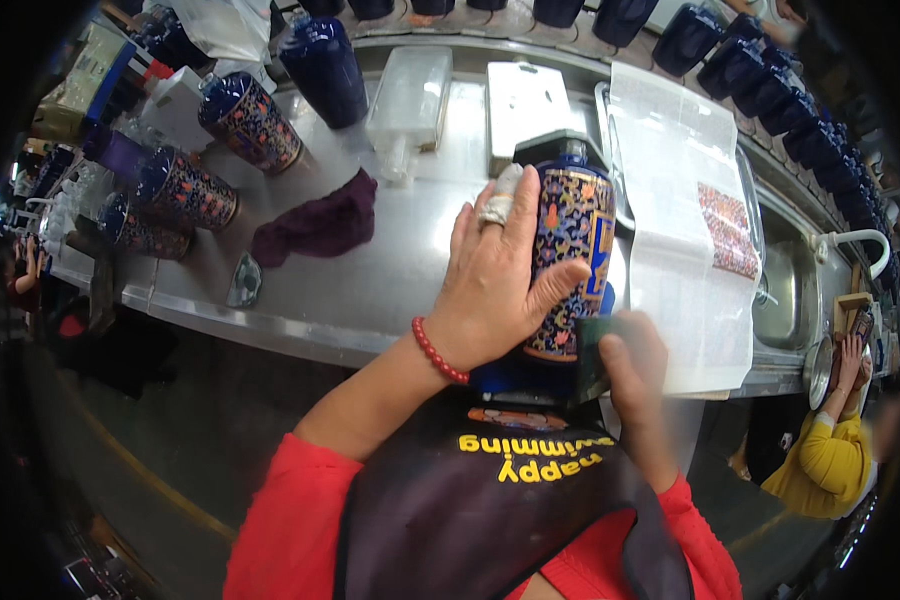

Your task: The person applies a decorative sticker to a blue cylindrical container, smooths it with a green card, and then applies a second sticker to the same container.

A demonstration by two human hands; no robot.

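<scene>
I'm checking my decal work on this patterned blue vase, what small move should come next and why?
Probably slide the dark pad in the right hand up along the vase. The pad sits low against the vase's patterned side, while the left hand steadies the vase from the other side.

On the steel bench (370,290), a cloth (320,228) lies left of the held vase (570,260), three vases (185,190) farther left.

I work in a ceramics decorating workshop: a long steel bench (370,290) carries patterned vases (253,122) lying on their sides, plain dark blue vases (322,65) line the back, decal sheets (690,190) lie beside a sink (785,290).
</scene>
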